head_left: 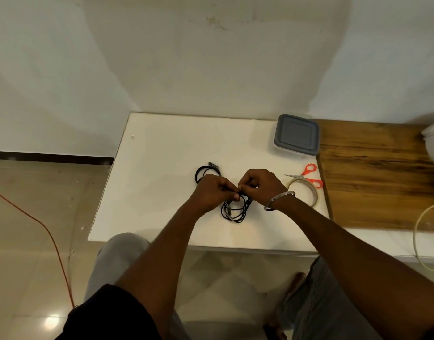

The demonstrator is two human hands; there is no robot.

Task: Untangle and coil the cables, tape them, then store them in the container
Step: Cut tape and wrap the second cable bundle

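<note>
A: So, why are both hands bunched over that one coil?

B: My guess is that the loops need pinning while the loose end is tied off or taped. The near coil [235, 213] lies on the white counter [162, 192], closest to the person, and the hands meet at its top edge.

A: And the fingers?

B: Curled tight on both sides. The left hand [211, 192] pinches the cable at the top of the near coil, its fingers [231, 190] tucked in. The right hand [260, 185], with a metal bangle [277, 198] on the wrist, pinches the same spot from the other side. Whether a strip of tape sits between them I cannot tell; it is too small to see.

A: What else is out?

B: A far coil [206, 171] lies just beyond the near coil and to its left, partly behind the left hand. To the right of the near coil is the tape roll [316, 196], with the orange scissors [303, 174] overlapping its far edge, probably kept within reach for cutting. Farthest beyond the near coil, to the right, stands the container [296, 137] with its grey lid on, so storing looks a later step.
</note>
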